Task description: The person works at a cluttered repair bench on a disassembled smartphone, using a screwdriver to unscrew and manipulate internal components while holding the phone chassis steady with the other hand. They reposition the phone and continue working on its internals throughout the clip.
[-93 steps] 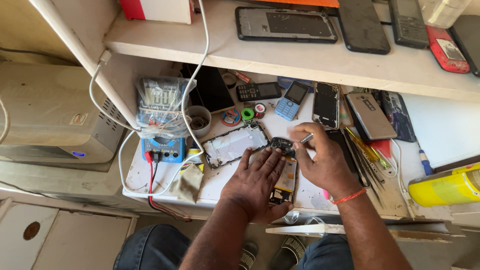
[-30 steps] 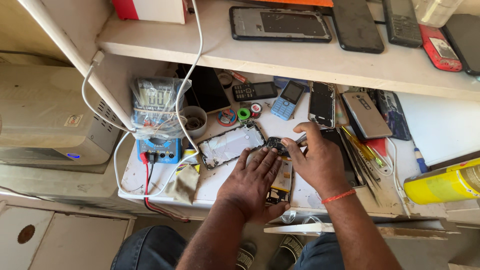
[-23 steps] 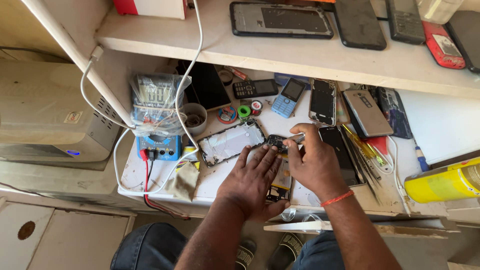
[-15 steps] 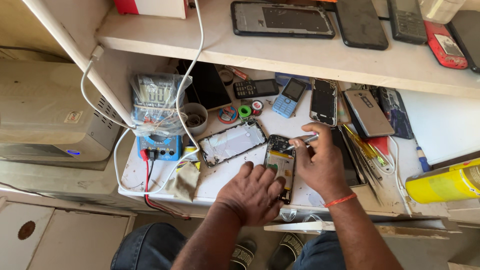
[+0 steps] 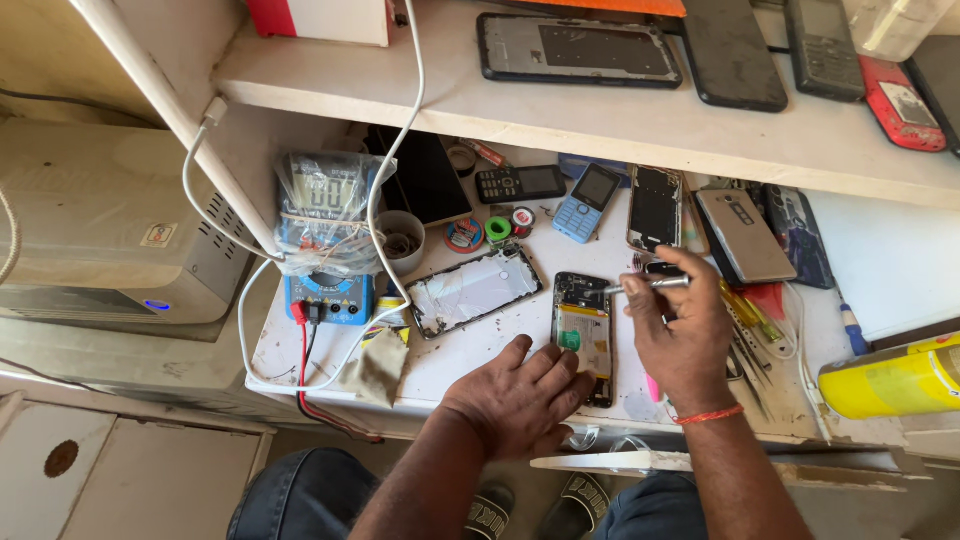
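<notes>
Filling the left of the view, a beige appliance (image 5: 100, 240) is cut off by the frame edge, a small pale sticker on its side. Above, a cream shelf (image 5: 620, 120) carries phone frames and handsets whose tops run out of view, with a red-and-white box (image 5: 318, 15) at its left end only partly seen. The white worktable (image 5: 470, 350) below is crowded. A yellow canister (image 5: 890, 378) lies on its side at the right edge, cropped by the frame. A blue multimeter (image 5: 328, 240) stands at the left, its upper half wrapped in clear plastic that blurs the display. A detached phone screen (image 5: 475, 290) lies face up beside it, cracked or film-covered; which one cannot be made out.

The opened phone (image 5: 584, 335) lies flat near the table's front edge, between the hands, its innards exposed with a yellowish battery and a small green tab. The left hand (image 5: 515, 395) rests palm down just beside it, fingers spread and loosely open, fingertips touching the phone's lower left edge without gripping it. The right hand (image 5: 680, 335) is closed in a pinch around a thin metal tool (image 5: 648, 285), whose tip points at the phone's upper right corner; whether it touches is too small to tell. Tools beneath the right wrist are mostly hidden.
</notes>
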`<state>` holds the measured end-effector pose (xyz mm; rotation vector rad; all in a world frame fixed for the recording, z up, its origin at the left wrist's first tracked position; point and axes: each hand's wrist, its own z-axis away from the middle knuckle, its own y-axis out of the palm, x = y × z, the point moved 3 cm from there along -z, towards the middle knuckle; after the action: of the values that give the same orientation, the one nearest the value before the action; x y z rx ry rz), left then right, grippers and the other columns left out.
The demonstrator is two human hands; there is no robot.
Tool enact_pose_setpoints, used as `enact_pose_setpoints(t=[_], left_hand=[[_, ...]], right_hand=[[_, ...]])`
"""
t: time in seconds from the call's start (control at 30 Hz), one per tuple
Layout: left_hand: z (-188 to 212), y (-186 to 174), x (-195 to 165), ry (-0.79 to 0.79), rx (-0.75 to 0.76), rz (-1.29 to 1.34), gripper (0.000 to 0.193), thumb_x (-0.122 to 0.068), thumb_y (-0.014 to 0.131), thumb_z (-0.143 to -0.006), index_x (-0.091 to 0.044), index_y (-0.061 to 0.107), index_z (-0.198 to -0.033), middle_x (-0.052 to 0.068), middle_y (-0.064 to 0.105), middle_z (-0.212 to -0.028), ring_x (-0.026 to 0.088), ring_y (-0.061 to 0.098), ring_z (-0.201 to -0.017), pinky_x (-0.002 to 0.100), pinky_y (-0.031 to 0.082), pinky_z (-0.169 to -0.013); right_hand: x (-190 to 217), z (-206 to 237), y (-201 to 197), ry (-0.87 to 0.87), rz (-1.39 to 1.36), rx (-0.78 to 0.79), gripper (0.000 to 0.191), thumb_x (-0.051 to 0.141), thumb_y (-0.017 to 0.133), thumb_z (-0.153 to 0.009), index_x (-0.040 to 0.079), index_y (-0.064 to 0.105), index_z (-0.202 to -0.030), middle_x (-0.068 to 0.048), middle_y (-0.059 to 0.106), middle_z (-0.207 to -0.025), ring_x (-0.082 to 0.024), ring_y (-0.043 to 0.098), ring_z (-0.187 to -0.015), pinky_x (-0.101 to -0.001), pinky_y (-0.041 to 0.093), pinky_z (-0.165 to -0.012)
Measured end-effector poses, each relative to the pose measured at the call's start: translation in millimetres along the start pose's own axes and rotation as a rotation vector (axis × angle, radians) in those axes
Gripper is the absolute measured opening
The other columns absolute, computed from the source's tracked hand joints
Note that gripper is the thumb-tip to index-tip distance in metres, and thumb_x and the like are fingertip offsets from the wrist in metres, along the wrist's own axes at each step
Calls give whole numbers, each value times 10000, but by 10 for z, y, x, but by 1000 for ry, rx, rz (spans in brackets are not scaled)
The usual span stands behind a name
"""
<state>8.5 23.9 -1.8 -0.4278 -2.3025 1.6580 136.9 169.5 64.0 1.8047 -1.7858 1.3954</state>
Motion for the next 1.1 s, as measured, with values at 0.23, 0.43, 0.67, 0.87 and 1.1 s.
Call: enact_pose_setpoints(t=[0.23,0.43,0.67,0.87,1.1], left_hand=[[46,-25,4,-83,59,68,650,-490,619,-932,-98,521,-1441,67,582,-1109,260,580,-1040,431,464,-868],[12,-29,5,-127,77,136,652,-480,675,-859,-123,541,-1389,84,635,-1050,292,649,-938,445,526,-786],[6,-53,15,-123,108,134,552,-479,649,-896,-163,562,-1340,78,639,-1056,300,640,-957,458,520,-792],[-8,-49,16,-146,187,149,462,-499,635,-903,-209,579,-1259,71,633,-1081,298,623,-1009,455,510,-828],[-26,-72,26,-157,179,168,542,-494,636,-888,-219,538,-1344,76,627,-1105,295,625,-1003,458,504,-838]], right_hand=[[-31,40,28,-26,22,8,408,81,721,-989,-26,498,-1314,-177,772,-953,-180,753,-868,-285,609,-714],[-18,40,133,8,-133,-19,477,135,699,-998,-19,422,-1355,-137,769,-1002,-129,766,-861,-247,632,-679],[135,181,476,-15,-38,116,385,183,747,-956,16,527,-1225,-89,784,-855,-98,728,-709,-230,572,-579],[166,193,504,-30,5,139,363,178,751,-955,25,534,-1204,-75,787,-878,-90,715,-692,-235,559,-575],[100,166,472,-19,22,113,369,194,741,-968,42,516,-1218,-56,779,-874,-73,732,-717,-219,574,-571]])
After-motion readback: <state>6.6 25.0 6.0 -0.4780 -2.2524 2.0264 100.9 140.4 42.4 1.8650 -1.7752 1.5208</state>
